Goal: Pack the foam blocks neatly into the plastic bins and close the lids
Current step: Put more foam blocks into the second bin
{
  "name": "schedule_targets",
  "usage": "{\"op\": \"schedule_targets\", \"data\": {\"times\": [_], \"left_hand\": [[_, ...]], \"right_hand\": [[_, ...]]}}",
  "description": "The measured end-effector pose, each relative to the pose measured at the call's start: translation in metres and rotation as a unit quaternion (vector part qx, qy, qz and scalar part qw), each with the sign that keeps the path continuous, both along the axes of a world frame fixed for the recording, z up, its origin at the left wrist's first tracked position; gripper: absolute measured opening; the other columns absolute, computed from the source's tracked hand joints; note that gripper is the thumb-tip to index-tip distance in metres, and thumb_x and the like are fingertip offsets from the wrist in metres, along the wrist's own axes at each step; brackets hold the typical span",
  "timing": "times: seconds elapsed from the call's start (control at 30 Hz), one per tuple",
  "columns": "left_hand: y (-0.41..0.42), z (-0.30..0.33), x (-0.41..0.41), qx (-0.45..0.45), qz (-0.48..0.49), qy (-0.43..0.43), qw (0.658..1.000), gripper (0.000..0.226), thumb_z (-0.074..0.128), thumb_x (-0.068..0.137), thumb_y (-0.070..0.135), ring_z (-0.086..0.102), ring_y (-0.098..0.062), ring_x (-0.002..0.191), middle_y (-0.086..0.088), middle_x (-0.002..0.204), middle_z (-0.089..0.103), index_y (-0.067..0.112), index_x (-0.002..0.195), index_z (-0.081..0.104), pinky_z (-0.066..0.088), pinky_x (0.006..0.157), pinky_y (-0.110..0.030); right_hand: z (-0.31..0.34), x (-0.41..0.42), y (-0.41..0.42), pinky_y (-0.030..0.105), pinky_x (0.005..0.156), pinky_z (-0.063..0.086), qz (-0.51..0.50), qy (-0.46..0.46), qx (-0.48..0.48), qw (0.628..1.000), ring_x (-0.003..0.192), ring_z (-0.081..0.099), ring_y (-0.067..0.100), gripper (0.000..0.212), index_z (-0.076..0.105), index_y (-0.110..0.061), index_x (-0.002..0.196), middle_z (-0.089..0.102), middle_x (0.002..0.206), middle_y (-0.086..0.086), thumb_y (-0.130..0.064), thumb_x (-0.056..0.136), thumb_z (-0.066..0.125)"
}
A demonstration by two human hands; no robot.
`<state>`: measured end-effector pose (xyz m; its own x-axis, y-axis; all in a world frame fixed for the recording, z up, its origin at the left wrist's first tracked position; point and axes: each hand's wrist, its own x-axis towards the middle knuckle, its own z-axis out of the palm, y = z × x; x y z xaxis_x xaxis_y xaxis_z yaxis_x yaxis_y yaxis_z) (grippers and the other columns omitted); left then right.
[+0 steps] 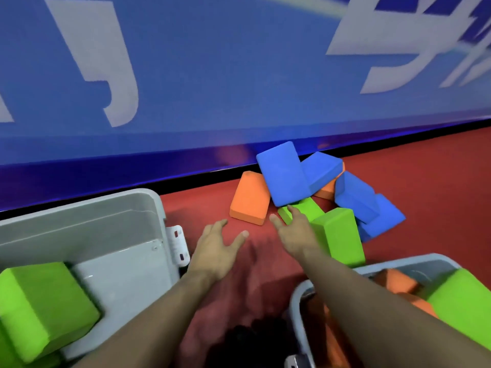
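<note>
Left hand: the left hand (pixel 216 251) is stretched out low over the red floor (pixel 425 181), fingers straight and spread, holding nothing, just short of the orange block (pixel 249 199).
Right hand: the right hand (pixel 295 232) reaches forward with fingers extended and loosely apart; its fingertips lie on the small green block (pixel 305 209) at the front of the pile, with no grip closed round it.
Loose pile: the foam blocks sit heaped on the floor against the blue wall (pixel 212 75). A tall blue block (pixel 283 173) leans up at the back, with more blue blocks (pixel 358 197) tumbled to its right and an orange one partly hidden behind them.
Big green block: a larger green block (pixel 338 235) stands just right of the right wrist, touching the blue ones.
Left bin: the grey bin on the left (pixel 119 208) is open, its white latch (pixel 178 243) facing the hands, with a green block (pixel 45 306) inside at the near end.
Right bin: the grey bin on the right (pixel 300 309) is open too, holding orange blocks (pixel 396 284) and a green one (pixel 462 304).
</note>
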<state>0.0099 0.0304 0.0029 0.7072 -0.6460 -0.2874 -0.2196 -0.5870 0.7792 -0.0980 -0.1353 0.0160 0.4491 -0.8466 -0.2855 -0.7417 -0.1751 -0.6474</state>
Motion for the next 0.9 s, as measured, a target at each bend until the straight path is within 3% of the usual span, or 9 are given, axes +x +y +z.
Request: {"op": "schedule_targets", "data": {"times": [0.33,0.43,0.57,0.73,0.83,0.9], "left_hand": [[-0.110,-0.067,-0.005,0.033,-0.057,0.045,0.997,0.080,0.059,0.090,0.065,0.047,-0.023,0.138,-0.005,0.152,0.045,0.022,0.153,0.038,0.038,0.116,-0.044],[-0.130,-0.094,-0.017,0.040,-0.070,0.063,0.995,0.078,0.058,0.090,0.065,0.046,-0.021,0.139,-0.003,0.152,0.045,0.022,0.153,0.038,0.037,0.116,-0.043],[-0.166,-0.127,-0.032,0.048,-0.084,0.076,0.992,0.084,0.062,0.086,0.067,0.049,-0.024,0.136,-0.006,0.150,0.048,0.019,0.151,0.040,0.039,0.115,-0.044],[-0.229,-0.145,-0.055,0.047,-0.113,0.090,0.988,0.113,0.055,0.062,0.088,0.055,-0.023,0.130,-0.007,0.147,0.052,0.017,0.149,0.043,0.044,0.111,-0.043],[-0.263,-0.153,-0.064,0.031,-0.114,0.107,0.987,0.123,0.053,0.053,0.092,0.053,-0.021,0.130,-0.006,0.146,0.053,0.017,0.149,0.042,0.043,0.111,-0.040],[-0.280,-0.157,-0.069,0.031,-0.116,0.129,0.984,0.119,0.060,0.059,0.089,0.052,-0.021,0.132,-0.006,0.148,0.051,0.017,0.151,0.039,0.042,0.111,-0.040]], "right_hand": [[-0.063,-0.057,-0.167,0.042,0.111,0.041,-0.057,0.109,0.015,0.992,0.134,0.050,0.034,0.083,0.037,-0.015,0.153,0.046,0.151,0.017,-0.056,0.088,0.068],[-0.084,-0.076,-0.191,0.044,0.116,0.036,-0.042,0.160,0.010,0.986,0.140,0.042,0.037,0.088,0.035,-0.021,0.155,0.033,0.156,0.019,-0.059,0.084,0.071],[-0.099,-0.094,-0.233,0.045,0.116,0.037,-0.072,0.176,-0.037,0.981,0.137,0.044,0.041,0.092,0.034,-0.022,0.155,0.031,0.153,0.021,-0.061,0.081,0.073],[-0.109,-0.102,-0.270,0.045,0.120,0.026,-0.079,0.161,-0.097,0.979,0.150,0.022,0.037,0.097,0.028,-0.026,0.158,0.017,0.163,0.015,-0.060,0.079,0.076],[-0.120,-0.099,-0.285,0.057,0.122,0.021,-0.075,0.167,-0.113,0.977,0.155,0.007,0.028,0.104,0.024,-0.033,0.158,0.011,0.168,0.007,-0.065,0.075,0.076],[-0.129,-0.094,-0.293,0.065,0.120,0.015,-0.081,0.184,-0.113,0.973,0.156,-0.001,0.024,0.109,0.019,-0.038,0.158,0.006,0.169,-0.001,-0.071,0.071,0.076]]}}
